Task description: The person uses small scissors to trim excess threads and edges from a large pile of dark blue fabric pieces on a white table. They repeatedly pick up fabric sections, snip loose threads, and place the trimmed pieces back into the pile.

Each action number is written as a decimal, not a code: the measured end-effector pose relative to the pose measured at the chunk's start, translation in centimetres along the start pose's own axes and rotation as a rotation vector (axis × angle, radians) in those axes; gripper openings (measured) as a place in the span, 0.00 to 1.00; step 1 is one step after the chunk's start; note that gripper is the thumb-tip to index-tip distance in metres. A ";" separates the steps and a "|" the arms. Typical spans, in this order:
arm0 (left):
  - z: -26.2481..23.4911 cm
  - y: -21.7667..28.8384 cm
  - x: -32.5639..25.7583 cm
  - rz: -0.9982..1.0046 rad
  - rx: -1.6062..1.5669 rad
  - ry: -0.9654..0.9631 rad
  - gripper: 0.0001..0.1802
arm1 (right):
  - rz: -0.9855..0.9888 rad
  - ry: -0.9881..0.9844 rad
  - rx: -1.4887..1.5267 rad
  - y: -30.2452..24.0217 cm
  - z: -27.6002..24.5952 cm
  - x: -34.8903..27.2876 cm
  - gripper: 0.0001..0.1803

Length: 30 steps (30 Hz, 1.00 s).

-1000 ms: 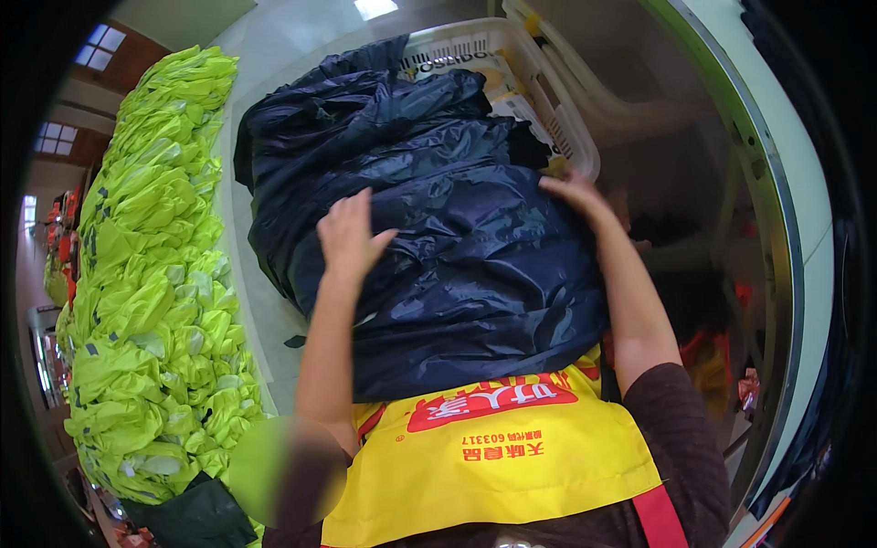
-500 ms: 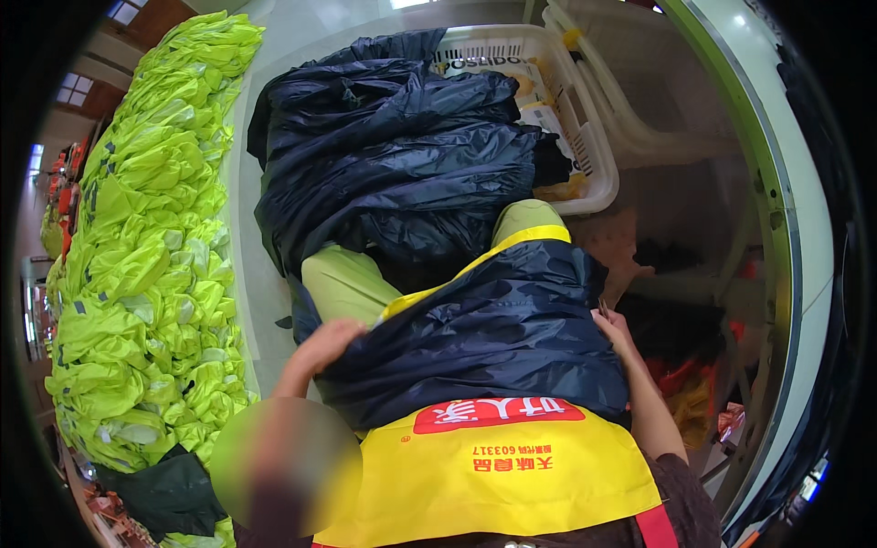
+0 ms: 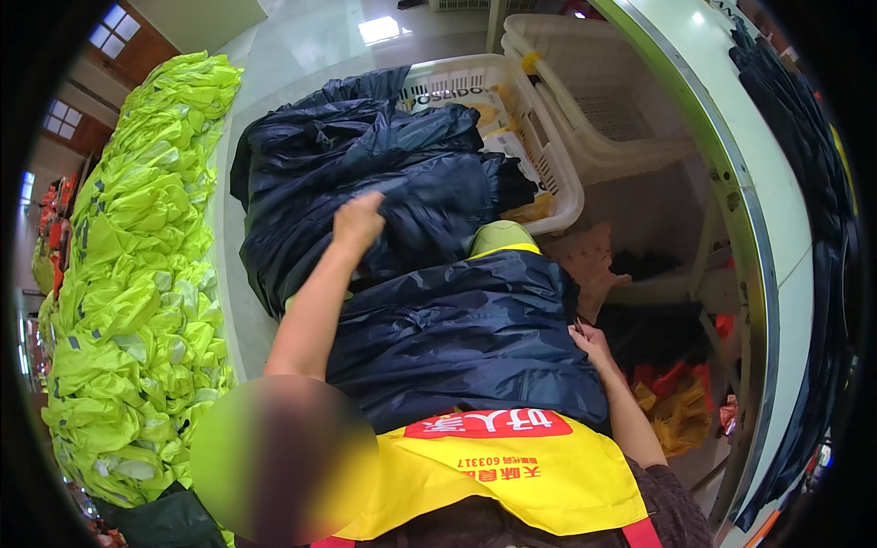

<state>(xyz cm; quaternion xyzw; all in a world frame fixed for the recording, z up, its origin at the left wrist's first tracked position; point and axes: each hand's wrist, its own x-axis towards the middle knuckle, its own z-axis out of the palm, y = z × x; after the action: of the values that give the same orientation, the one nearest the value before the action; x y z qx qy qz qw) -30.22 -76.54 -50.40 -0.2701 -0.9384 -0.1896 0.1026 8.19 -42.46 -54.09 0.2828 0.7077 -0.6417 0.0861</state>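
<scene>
A heap of shiny dark navy garments (image 3: 311,164) lies in front of me, partly over a white basket. My left hand (image 3: 359,224) is stretched out over its near part, fingers curled closed on the navy fabric, slightly smeared by motion. Another navy garment (image 3: 457,329) is spread across my lap, over my yellow apron (image 3: 539,484). At that garment's right edge is my right hand (image 3: 589,342), its fingers closed round a small, thin, dark metal tool (image 3: 578,325). Most of the tool is hidden in the hand, and its kind is unclear.
Bright yellow-green garments (image 3: 146,301) are piled along the left. The white basket (image 3: 568,196) holds printed packages; another pale bin (image 3: 621,119) stands behind it. A table with a metal edge (image 3: 744,210) runs down the right, with dark cloth (image 3: 804,183) on it. Orange and red bags (image 3: 676,402) lie beneath.
My left hand has moved from the lap garment's left edge forward to the navy heap. My right hand stays by the right edge of the lap garment. The whole view has shifted slightly.
</scene>
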 end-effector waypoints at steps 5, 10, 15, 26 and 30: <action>-12.3 -0.5 4.9 -0.306 -0.381 0.479 0.13 | -0.050 -0.018 0.009 0.7 0.2 -0.4 0.13; -15.4 1.7 3.3 -0.271 -0.437 0.803 0.16 | -0.076 -0.079 0.009 -1.4 1.1 0.2 0.10; -25.3 5.8 4.5 -0.177 -0.247 1.206 0.18 | -0.075 -0.096 -0.021 -1.2 0.8 0.0 0.09; 0.3 10.0 2.2 0.010 -0.117 -0.538 0.36 | 0.047 -0.115 -0.081 -5.7 0.9 -1.5 0.12; 1.1 11.5 -1.9 0.027 -0.301 -0.232 0.22 | -0.068 -0.051 -0.128 -6.9 -0.3 -1.9 0.13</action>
<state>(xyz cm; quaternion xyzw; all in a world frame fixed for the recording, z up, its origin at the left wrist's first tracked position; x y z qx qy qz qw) -22.50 -67.98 -48.55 -0.3152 -0.9012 -0.2941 -0.0453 6.33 -42.84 -47.22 0.2360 0.7542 -0.6046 0.0999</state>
